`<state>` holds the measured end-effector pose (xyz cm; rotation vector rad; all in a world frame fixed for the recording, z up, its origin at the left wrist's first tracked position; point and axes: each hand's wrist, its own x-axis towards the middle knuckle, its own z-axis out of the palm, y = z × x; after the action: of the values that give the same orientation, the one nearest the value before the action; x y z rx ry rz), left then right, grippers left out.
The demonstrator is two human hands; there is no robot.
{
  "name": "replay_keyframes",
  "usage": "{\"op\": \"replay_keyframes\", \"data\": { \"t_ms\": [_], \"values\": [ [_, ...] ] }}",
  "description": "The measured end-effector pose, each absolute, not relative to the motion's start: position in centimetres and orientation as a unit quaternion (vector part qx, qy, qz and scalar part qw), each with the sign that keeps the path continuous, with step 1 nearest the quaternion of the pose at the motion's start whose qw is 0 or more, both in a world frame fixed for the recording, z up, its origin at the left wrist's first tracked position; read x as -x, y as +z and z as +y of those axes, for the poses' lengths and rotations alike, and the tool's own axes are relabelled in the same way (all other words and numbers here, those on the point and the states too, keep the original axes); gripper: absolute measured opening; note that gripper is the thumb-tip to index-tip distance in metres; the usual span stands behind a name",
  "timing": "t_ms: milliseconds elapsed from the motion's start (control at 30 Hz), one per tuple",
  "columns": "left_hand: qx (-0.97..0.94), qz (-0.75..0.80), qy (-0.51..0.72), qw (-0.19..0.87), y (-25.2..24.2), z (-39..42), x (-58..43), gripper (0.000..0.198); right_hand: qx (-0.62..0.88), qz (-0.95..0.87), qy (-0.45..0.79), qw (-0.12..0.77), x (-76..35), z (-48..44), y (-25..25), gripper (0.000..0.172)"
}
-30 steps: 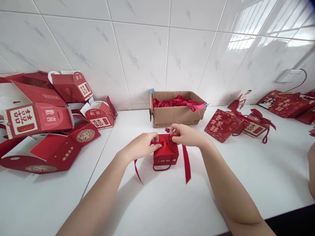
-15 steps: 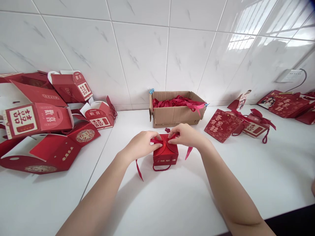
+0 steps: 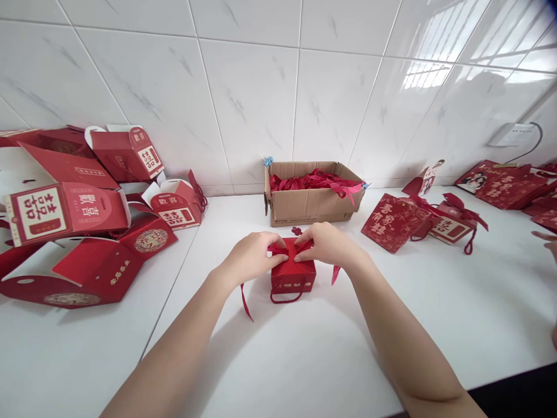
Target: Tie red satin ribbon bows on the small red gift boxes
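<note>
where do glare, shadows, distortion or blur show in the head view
Head view: barred glare on the upper-right wall tiles; head view: soft shadows on the white table beside both forearms; head view: wide-angle stretching, it seems, of the open red box at lower left; head view: no strong blur on the left hand or right hand.

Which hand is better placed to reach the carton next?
Right hand, probably: nearer the pink ribbon end over the carton's front wall than the left hand. Both pinch the red box's ribbon.
</note>
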<state>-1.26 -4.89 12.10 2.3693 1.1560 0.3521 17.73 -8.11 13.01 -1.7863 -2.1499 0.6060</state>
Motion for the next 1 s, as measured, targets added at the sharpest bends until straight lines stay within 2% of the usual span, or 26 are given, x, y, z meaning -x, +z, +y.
{"op": "replay_keyframes", "data": {
  "t_ms": [200,333,500,667,733,833,933,1000],
  "values": [
    [-0.879,0.409,0.146,0.198,12.9,-4.8,2.1,0.023,0.631,-0.736,0.218,0.116,-17.7,-8.3,13.1,0.014],
    [-0.852,0.465,0.163,0.175,14.0,-4.8,3.4,0.028,0.641,-0.726,0.214,0.127,-17.7,-8.2,13.1,0.022],
    [-0.833,0.502,0.197,0.122,14.9,-4.5,4.8,0.040,0.648,-0.720,0.216,0.125,-17.7,-8.2,13.2,0.021],
    [-0.790,0.564,0.222,0.096,15.5,-3.7,6.4,0.026,0.651,-0.712,0.227,0.131,-17.8,-8.5,13.2,0.027],
    [-0.786,0.587,0.186,0.064,15.4,-3.2,7.1,0.028,0.651,-0.710,0.231,0.134,-18.0,-8.7,13.3,0.031],
    [-0.786,0.612,0.056,0.070,15.0,-2.7,7.8,0.033,0.668,-0.701,0.192,0.162,-18.6,-9.1,13.8,0.042],
    [-0.782,0.606,-0.039,0.141,14.6,-2.7,7.6,0.037,0.697,-0.672,0.164,0.189,-19.6,-9.8,14.7,0.039],
    [-0.791,0.568,-0.061,0.219,14.5,-3.0,7.0,0.044,0.697,-0.664,0.206,0.175,-20.3,-10.7,15.4,0.036]
  ]
}}
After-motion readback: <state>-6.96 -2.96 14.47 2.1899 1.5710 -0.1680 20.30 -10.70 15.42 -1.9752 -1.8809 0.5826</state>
